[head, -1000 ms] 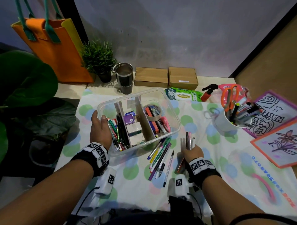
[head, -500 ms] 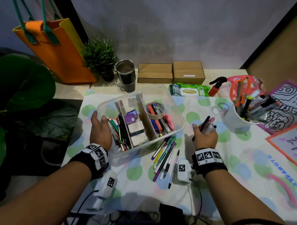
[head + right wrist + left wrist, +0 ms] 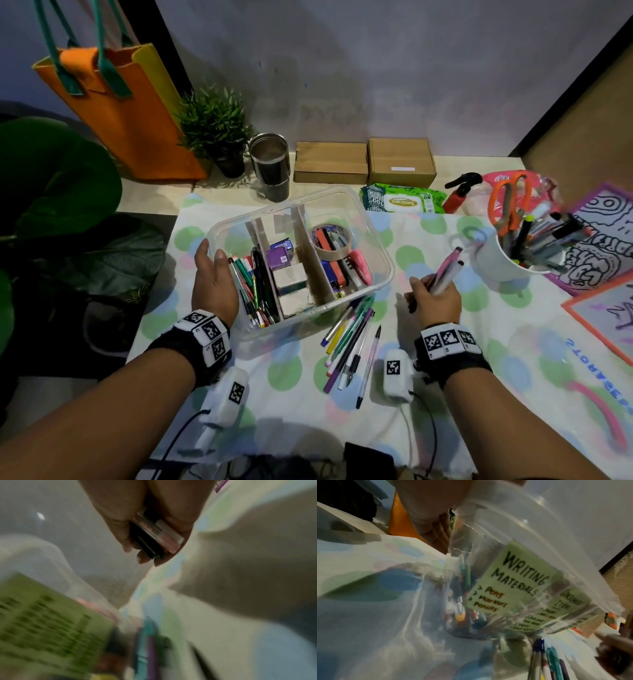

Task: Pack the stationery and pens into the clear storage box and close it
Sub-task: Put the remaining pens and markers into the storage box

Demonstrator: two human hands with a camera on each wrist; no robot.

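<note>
Clear plastic, the storage box (image 3: 385,253) stands open against our left hand (image 3: 214,284), which grips its left wall. Our right hand (image 3: 433,301), just right of the box, is clamped round a bundle of pens (image 3: 445,270), pink and black. Between our hands loose pens (image 3: 349,342) lie on the dotted cloth (image 3: 291,373); a white mug (image 3: 496,260) stands beyond the right.

Head view dim, cool cast; wall (image 3: 376,68) palest, plants (image 3: 51,192) at left near black. Shadows fall left of box (image 3: 308,198) and right hand (image 3: 435,301). Edges bowed by wide lens; mug (image 3: 493,263) side motion-smeared. Left wrist: glare streaks on box, label (image 3: 513,582) readable, foreground soft. Right wrist: heavy motion blur, only pens (image 3: 154,536) distinct.
</note>
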